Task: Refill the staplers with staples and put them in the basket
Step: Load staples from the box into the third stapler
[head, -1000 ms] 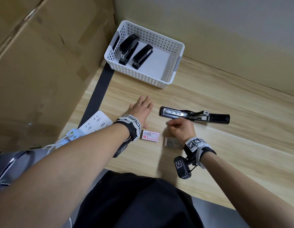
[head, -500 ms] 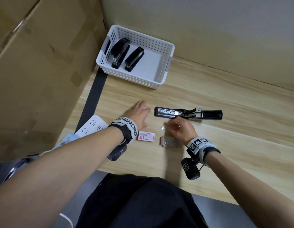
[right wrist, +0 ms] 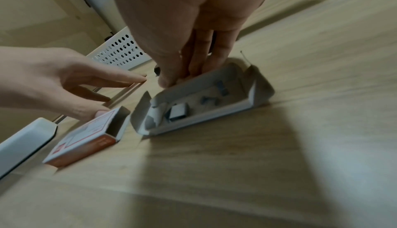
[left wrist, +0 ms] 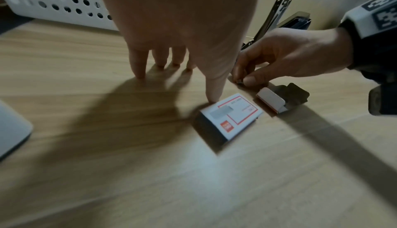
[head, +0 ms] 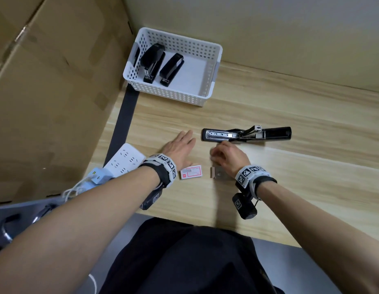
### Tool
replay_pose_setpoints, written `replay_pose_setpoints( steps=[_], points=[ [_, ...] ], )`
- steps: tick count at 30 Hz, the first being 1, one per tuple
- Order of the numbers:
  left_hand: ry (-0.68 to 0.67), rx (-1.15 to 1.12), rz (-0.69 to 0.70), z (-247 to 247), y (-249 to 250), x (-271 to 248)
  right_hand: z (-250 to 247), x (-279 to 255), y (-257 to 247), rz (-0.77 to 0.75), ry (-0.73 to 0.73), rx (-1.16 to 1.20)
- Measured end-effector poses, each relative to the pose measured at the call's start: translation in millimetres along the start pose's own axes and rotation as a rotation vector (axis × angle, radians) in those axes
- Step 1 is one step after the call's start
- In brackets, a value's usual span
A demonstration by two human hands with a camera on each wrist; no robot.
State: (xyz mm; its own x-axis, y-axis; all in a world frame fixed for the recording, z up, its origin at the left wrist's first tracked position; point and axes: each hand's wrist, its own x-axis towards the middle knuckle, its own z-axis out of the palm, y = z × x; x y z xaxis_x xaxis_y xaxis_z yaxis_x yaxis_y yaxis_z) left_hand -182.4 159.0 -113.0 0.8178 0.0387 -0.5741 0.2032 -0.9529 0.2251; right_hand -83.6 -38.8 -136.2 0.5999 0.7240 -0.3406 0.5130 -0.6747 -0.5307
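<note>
While the open stapler [head: 245,135] lies flat on the table [head: 290,177], hinged fully apart with its metal channel exposed, the right hand [head: 230,157] sits just on the person's side of it, thumb and fingertips pinched on a small strip of staples [left wrist: 239,81] low at the tabletop. The left hand [head: 180,146] rests off the stapler's left end, fingers straight and spread, tips touching the table, holding nothing. The tray [right wrist: 201,102] of the staple box lies under the right wrist, a few staples inside. The sleeve [head: 191,172] lies left of the tray, near the left thumb. The basket [head: 214,66] stands beyond the stapler, to its left, holding two closed staplers [head: 152,62] side by side.
</note>
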Motion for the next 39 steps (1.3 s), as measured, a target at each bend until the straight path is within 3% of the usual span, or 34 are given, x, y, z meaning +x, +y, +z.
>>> replay_pose_setpoints(
  steps=[9, 17, 21, 24, 29, 39],
  points=[
    [-0.008, 0.043, 0.018, -5, -1, 2, -3, 4, -1, -0.106, 0.031, 0.045],
    [-0.018, 0.043, 0.039, -8, -3, 1, -3, 5, -6, 0.048, 0.085, 0.084],
    [0.151, -0.009, 0.116, -17, 13, 2, -19, -12, 3, 0.087, 0.146, 0.090],
    [0.141, 0.001, 0.198, -18, 40, 7, -35, -28, 14, 0.139, 0.139, 0.085],
    [0.118, 0.108, 0.157, -11, 75, 18, -46, -52, 29, 0.167, 0.111, 0.099],
    [0.166, 0.108, 0.098, -12, 74, 26, -41, -56, 39, 0.137, 0.112, 0.142]
  ],
)
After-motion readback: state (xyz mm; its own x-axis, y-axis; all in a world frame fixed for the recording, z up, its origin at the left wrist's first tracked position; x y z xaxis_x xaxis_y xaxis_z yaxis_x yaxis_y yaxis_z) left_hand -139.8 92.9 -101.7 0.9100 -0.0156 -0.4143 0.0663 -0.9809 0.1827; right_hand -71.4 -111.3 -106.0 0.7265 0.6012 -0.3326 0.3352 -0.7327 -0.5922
